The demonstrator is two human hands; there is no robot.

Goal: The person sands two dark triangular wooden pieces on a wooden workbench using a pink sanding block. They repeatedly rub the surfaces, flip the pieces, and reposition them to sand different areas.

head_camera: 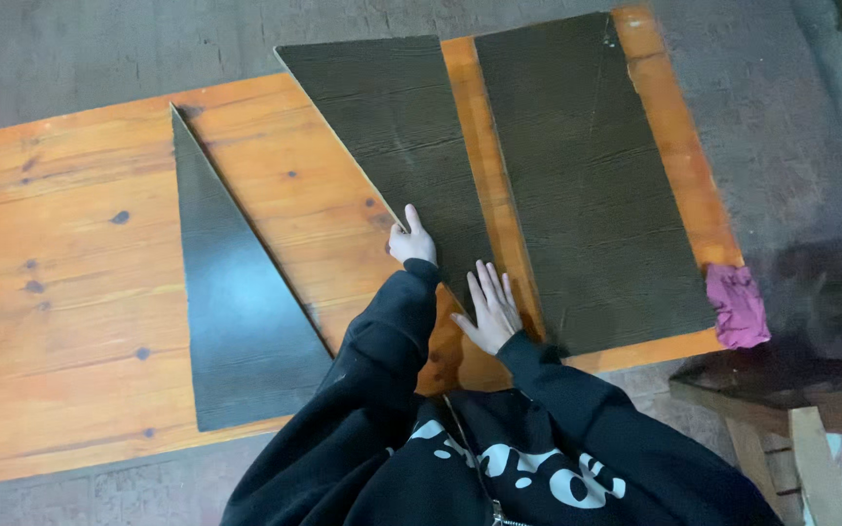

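Note:
Three dark wood-grain panels lie on an orange wooden table (70, 253). A triangular middle panel (406, 146) narrows toward me. My left hand (411, 240) grips its left edge near the narrow tip. My right hand (489, 307) lies flat, fingers apart, on the tip and the table beside it. To the right rests a large rectangular panel (592, 175). At the left sits a separate triangular panel (231, 312), apart from both hands. My black sleeves cover the table's near edge.
A crumpled pink cloth (738, 307) sits at the table's right corner. Dark boards and pale timber (811, 438) stand at the lower right. Grey floor surrounds the table.

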